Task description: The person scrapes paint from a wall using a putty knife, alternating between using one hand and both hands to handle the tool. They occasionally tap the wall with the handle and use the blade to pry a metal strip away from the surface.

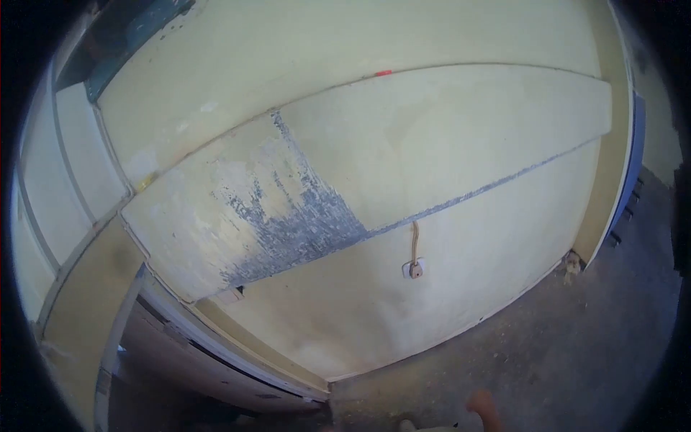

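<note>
At the bottom edge, right of centre, a small part of my right hand [486, 410] shows, blurred and cut off by the frame. Its fingers cannot be made out. Close to its left lies a sliver of something pale [432, 428], also cut off. My left hand is out of view. Ahead stands a cream wall [461, 122] with a streaky dark grey patch [306, 227] where the pale surface is broken up. From that patch a thin grey stripe [468, 195] runs right along the wall.
A socket [414, 269] with a cable above it sits low on the wall. Small red [383, 73] and yellow [147, 181] items lie along the upper line. A doorway frame [93, 288] is at left, a blue panel [631, 169] at right, and grey floor [547, 345] below.
</note>
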### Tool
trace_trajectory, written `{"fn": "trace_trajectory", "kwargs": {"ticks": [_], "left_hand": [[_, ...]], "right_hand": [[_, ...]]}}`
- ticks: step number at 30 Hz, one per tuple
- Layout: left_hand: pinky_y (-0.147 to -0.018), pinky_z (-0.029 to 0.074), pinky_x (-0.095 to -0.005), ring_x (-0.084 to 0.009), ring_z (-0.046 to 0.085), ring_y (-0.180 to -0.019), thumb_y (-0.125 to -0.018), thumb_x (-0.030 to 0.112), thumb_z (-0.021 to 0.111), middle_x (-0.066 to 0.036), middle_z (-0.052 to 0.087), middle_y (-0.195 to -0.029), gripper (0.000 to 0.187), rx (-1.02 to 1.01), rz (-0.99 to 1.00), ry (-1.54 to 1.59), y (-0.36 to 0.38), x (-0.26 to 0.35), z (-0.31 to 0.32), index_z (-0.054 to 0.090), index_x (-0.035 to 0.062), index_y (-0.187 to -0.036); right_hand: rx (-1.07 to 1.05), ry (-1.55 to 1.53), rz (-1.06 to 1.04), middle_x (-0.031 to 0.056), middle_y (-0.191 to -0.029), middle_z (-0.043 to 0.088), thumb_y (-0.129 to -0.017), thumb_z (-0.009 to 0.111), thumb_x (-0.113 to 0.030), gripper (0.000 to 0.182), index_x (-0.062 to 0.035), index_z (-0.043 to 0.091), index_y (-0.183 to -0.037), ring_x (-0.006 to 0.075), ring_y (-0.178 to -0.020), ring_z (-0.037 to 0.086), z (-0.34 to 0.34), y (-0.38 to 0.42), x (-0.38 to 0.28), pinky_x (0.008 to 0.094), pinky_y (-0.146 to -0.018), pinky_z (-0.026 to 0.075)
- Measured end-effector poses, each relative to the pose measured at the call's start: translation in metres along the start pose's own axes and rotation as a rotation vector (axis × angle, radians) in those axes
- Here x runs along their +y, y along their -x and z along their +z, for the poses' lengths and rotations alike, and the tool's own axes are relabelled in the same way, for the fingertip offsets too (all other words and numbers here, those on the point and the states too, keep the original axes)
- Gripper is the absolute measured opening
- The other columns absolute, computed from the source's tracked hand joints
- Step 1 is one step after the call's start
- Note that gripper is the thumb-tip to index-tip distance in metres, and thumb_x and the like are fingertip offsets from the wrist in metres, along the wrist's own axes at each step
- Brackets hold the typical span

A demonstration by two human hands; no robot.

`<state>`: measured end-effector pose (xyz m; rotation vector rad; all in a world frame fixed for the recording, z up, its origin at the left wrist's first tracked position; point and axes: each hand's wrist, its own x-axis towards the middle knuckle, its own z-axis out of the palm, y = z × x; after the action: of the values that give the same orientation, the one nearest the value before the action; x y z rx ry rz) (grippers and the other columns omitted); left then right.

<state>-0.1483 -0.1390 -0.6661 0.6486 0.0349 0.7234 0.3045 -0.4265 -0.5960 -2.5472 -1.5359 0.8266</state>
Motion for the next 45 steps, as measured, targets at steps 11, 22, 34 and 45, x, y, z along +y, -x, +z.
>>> {"fn": "trace_trajectory", "kwargs": {"ticks": [11, 22, 34, 45], "left_hand": [[-0.087, 0.042, -0.0421, -0.0278, 0.059, -0.098, -0.084, 0.03, 0.063, -0.015, 0.063, -0.107, 0.038, 0.848, -0.083, -0.872, 0.102, -0.159, 0.069, 0.066, 0.0011, -0.107], [-0.087, 0.048, -0.0356, -0.0296, 0.063, -0.094, -0.079, -0.003, 0.064, -0.015, 0.067, -0.098, 0.016, 0.336, 0.983, -1.527, -0.191, 0.069, 0.49, 0.066, 0.0001, -0.095], [-0.05, 0.034, -0.0372, -0.0275, 0.041, -0.042, -0.078, 0.007, 0.064, -0.007, 0.04, -0.047, 0.033, -0.322, 1.446, -1.744, -0.327, 0.202, 0.574, 0.043, 0.0073, -0.053], [-0.043, 0.035, -0.0387, -0.0323, 0.044, -0.042, -0.079, 0.009, 0.057, -0.016, 0.04, -0.047, 0.027, -0.069, 1.727, -1.644, -0.425, 0.29, 0.593, 0.045, 0.003, -0.056]], "right_hand": [[0.008, -0.313, -0.119, 0.0207, -0.091, 0.068, -0.077, 0.07, -0.033, 0.036, -0.0062, 0.071, -0.101, 0.0369, -0.085, 0.066, -0.119, 0.016, 0.028, 0.0413, -0.078, 0.051], [0.274, -0.909, -0.624, 0.0098, -0.082, 0.069, -0.081, 0.067, 0.003, 0.028, 0.0013, 0.067, -0.109, 0.0119, -0.063, 0.062, -0.406, 0.114, -0.201, 0.0247, -0.056, 0.049], [0.926, -1.065, -1.342, 0.0207, -0.091, 0.065, -0.083, 0.071, -0.013, 0.029, 0.0049, 0.061, -0.103, 0.024, -0.087, 0.065, -0.451, 0.098, -0.29, 0.0355, -0.074, 0.054], [0.456, -1.312, -2.233, 0.0105, -0.071, 0.046, -0.093, 0.054, -0.031, 0.03, -0.0069, 0.041, -0.079, 0.0237, -0.074, 0.046, -0.584, 0.008, -0.395, 0.0426, -0.08, 0.039]]}}
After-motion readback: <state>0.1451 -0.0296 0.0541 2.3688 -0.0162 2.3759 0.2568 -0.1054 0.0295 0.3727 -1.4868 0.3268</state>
